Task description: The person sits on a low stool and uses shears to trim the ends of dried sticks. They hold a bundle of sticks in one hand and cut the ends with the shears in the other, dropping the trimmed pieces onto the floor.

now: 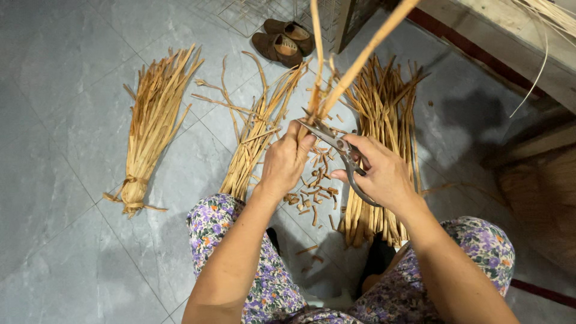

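right hand (384, 174) shears (336, 147) strips (327, 96) (left hand (285, 162) holding)

The long cane strips (360, 57) are running out past the top edge, the left hand (283, 163) is covering their lower ends, the right hand (384, 174) is hiding most of the shears' (339, 147) handles, and the shoes (283, 41) are partly lying behind the strips.

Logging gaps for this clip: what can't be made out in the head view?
- Strips in the left hand: upper ends cut off by the top edge.
- Shears in the right hand: handles mostly hidden by the fingers.
- Right bundle: lower end covered by the right hand and knee.
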